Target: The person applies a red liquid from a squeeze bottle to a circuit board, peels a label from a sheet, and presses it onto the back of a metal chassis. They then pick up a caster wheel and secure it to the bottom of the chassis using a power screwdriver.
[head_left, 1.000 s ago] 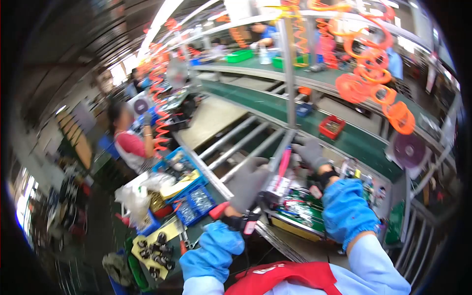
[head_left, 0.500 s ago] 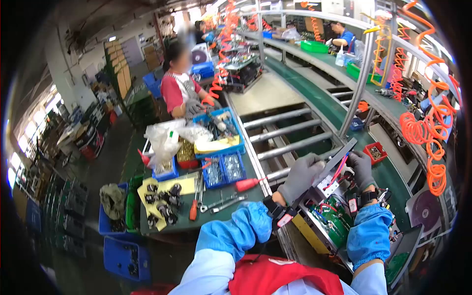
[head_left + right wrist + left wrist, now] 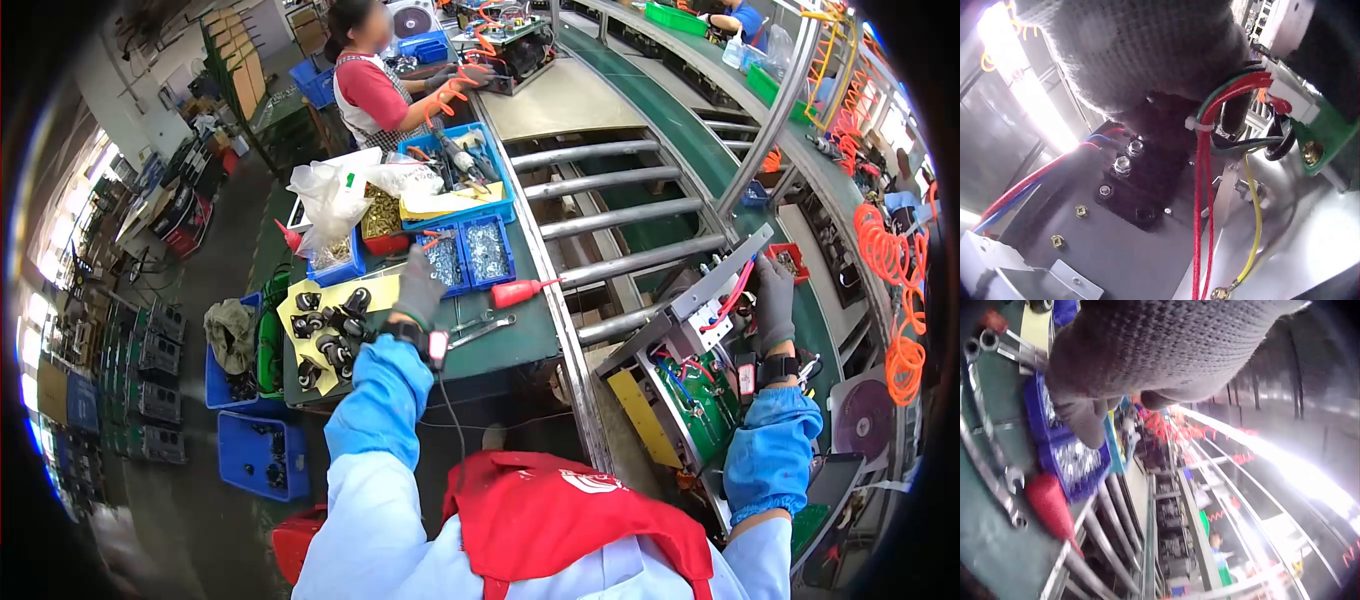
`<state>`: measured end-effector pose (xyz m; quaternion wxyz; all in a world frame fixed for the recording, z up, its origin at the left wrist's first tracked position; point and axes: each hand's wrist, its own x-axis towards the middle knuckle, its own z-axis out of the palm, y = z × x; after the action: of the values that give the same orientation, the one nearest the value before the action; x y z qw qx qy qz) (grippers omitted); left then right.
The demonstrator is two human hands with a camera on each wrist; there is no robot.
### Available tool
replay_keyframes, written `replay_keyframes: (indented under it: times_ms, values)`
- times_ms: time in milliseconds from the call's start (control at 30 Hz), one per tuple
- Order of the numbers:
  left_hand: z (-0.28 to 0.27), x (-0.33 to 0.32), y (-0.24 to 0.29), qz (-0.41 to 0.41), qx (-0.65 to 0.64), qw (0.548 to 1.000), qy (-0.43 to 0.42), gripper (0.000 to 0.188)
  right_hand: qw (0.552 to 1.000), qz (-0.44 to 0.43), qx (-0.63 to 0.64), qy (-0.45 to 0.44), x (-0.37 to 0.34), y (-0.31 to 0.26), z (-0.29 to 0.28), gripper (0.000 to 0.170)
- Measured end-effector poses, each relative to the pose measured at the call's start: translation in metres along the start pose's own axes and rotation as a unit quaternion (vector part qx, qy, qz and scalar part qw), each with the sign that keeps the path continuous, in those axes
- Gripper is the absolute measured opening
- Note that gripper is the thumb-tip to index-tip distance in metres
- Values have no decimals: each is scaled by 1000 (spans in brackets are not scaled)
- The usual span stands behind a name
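Note:
My grey-gloved left hand (image 3: 418,290) is over the green bench, beside two small blue bins (image 3: 488,252) of shiny metal fasteners. In the left wrist view its thumb and fingers hang over these bins with nothing visible held. At the right, my gloved right hand (image 3: 775,305) grips the upper end of a tilted grey metal panel (image 3: 700,290); its fingertips are hidden in the right wrist view. This panel belongs to a metal chassis with a green circuit board (image 3: 712,405) inside. Red wires (image 3: 1200,206) run past a black block (image 3: 1141,181) bolted to the panel.
On the bench lie a red-handled screwdriver (image 3: 515,293), wrenches (image 3: 483,330) and black casters (image 3: 335,330) on yellow card. Behind are a blue tool tray (image 3: 460,210) and another person (image 3: 375,95). Metal rollers (image 3: 620,215) run between bench and conveyor; a blue crate (image 3: 262,455) sits on the floor.
My left hand has let go of the panel and moved left over the bench to the bins. My right hand stays at the panel. The head view has turned down and left.

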<state>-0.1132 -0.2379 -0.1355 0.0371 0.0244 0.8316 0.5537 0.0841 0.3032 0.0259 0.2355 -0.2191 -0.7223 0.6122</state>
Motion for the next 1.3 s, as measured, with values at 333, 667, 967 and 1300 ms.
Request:
replay_keyframes:
  times_ms: [333,667,967,1300]
  values:
    - [8,16,2,-33,-336,938,-78,44,949,-193,-248,28,-5,10,-7,20]
    - [146,-101,282,267,-169,910,-268,56,868,-49,-489,-70,-51,-135,-27,35]
    - [195,-125,320,431,-75,850,-294,36,561,-35,-800,208,38,-58,-257,18]
    - [196,-111,330,430,-21,839,-332,35,766,41,-614,186,118,39,-409,24]
